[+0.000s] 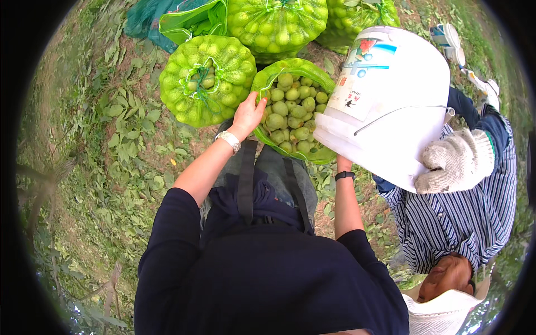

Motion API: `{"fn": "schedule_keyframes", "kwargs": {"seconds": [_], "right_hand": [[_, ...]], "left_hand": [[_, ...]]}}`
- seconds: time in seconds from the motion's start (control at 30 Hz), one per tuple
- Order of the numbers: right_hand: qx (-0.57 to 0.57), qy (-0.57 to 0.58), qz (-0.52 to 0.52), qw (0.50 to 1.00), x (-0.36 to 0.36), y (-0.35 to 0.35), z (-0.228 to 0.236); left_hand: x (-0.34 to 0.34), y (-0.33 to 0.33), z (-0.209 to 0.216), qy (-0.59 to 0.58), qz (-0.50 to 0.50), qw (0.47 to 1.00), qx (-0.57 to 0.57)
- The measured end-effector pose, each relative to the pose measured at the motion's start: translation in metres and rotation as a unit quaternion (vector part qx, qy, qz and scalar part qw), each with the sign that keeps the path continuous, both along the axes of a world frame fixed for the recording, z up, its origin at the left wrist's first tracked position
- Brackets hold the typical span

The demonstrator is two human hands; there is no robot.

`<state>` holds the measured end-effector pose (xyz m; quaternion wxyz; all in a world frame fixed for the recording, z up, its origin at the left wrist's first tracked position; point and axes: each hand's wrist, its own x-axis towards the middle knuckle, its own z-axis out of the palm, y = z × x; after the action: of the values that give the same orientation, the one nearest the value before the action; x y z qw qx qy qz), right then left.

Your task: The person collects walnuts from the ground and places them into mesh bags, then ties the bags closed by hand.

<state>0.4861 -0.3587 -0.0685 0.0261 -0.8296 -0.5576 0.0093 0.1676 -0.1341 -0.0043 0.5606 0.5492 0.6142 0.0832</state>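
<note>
In front of me an open green mesh bag is filled with round green fruits, some with brown marks. My left hand, a white watch on its wrist, has its fingers closed on the bag's left rim. At the bag's lower right is my right hand, with a dark band on the wrist. Its fingers are hidden behind a white bucket. The bucket is tipped with its mouth toward the bag. A co-worker's gloved hand holds it near its base.
Left of the open bag sits a tied mesh bag of the same fruits. Behind stand another full bag and a further one. Folded green mesh lies at the back left. A person in a striped shirt is at the right.
</note>
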Motion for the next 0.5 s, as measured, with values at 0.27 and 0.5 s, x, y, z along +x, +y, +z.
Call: {"fn": "schedule_keyframes", "kwargs": {"seconds": [0.27, 0.5], "right_hand": [[0.114, 0.258, -0.213, 0.935, 0.021, 0.073, 0.043], [0.064, 0.276, -0.289, 0.914, 0.023, 0.071, 0.044]], "left_hand": [[-0.016, -0.018, 0.007, 0.094, 0.054, 0.988, 0.109], [-0.028, -0.056, -0.003, 0.082, -0.077, 0.979, -0.169]]}}
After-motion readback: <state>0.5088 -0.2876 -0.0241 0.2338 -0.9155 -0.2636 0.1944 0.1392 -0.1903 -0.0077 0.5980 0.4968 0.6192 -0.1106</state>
